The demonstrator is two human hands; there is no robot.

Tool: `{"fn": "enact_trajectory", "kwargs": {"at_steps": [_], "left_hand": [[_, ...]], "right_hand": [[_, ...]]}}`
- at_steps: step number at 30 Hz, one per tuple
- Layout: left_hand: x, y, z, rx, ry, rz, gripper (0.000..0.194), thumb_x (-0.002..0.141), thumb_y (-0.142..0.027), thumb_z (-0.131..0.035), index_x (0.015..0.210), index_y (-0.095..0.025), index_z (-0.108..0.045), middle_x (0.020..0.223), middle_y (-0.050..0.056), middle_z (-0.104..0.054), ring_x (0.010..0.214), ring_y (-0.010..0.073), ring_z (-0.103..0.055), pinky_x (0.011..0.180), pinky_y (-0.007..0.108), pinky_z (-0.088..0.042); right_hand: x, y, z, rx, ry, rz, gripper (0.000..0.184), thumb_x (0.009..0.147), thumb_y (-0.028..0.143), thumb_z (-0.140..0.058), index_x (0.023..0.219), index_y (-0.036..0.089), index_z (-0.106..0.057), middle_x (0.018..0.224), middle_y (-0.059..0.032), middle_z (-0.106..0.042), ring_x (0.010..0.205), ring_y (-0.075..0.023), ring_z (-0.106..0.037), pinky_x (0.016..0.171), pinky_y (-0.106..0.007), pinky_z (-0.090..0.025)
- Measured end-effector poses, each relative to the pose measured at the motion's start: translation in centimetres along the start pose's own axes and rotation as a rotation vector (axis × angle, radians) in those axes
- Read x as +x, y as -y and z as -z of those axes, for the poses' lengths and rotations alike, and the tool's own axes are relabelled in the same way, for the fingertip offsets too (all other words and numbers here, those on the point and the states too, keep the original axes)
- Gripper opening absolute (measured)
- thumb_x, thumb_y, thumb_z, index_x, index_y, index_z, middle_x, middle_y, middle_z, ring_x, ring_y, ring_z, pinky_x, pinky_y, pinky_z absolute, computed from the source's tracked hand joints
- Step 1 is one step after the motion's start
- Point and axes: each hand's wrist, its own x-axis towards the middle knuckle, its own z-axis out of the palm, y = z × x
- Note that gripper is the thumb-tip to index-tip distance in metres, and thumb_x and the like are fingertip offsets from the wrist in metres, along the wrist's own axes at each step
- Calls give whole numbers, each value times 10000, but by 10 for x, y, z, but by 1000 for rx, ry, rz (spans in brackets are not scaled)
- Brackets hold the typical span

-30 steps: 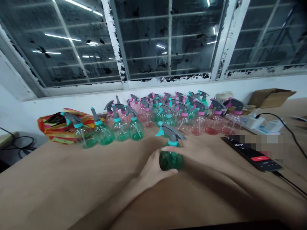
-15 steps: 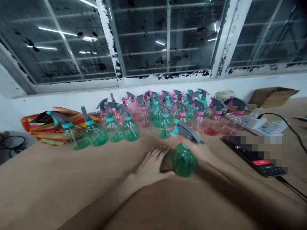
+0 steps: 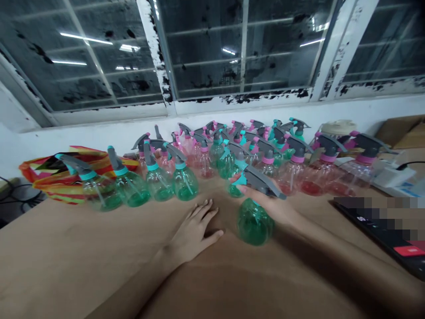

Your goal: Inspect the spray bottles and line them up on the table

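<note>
The brown counter [image 3: 76, 252] stretches beneath a window [image 3: 212, 57]. Your left hand [image 3: 194, 230] lies palm down, fingers loosely spread, holding nothing; your right hand [image 3: 274, 204] curls round the neck of a green spray bottle [image 3: 255, 225], before other bottles [image 3: 185, 182]. The phone's [image 3: 375, 226] lettering is too blurred to read.

Spray bottles [image 3: 185, 182] stand on the counter [image 3: 83, 252] below the windows [image 3: 206, 57], a bag [image 3: 63, 191] to their left, a phone [image 3: 381, 239] at front right, a cardboard box [image 3: 396, 128] behind it.

Striped bag [image 3: 58, 184] far left; phone [image 3: 378, 228] right; cardboard box [image 3: 400, 133] beyond phone.
</note>
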Motion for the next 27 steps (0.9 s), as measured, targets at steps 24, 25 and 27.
{"fn": "enact_trajectory", "kwargs": {"at_steps": [24, 25, 27], "left_hand": [[0, -1, 0, 14, 10, -5, 561, 898, -529, -446, 1348, -195, -424, 1466, 90, -328, 1352, 251, -275, 1100, 441, -220], [0, -1, 0, 14, 10, -5, 562, 899, -529, -444, 1349, -194, -422, 1467, 91, -325, 1353, 249, -274, 1101, 441, -219], [0, -1, 0, 8, 3, -10, 555, 901, -527, -442, 1351, -202, -420, 1467, 86, -327, 1353, 247, -273, 1101, 442, -218]], "right_hand": [[-10, -2, 2, -89, -89, 32, 252, 831, 412, -565, 1018, 256, -631, 837, -11, -677, 812, -194, -628, 811, -363, -477], [-10, -2, 2, -86, -87, 32, 251, 830, 412, -566, 1018, 259, -632, 862, -14, -684, 841, -200, -629, 834, -373, -473], [-10, -3, 2, -87, -85, 34, 246, 824, 411, -571, 1011, 264, -637, 923, -17, -695, 902, -209, -628, 873, -388, -462]]}}
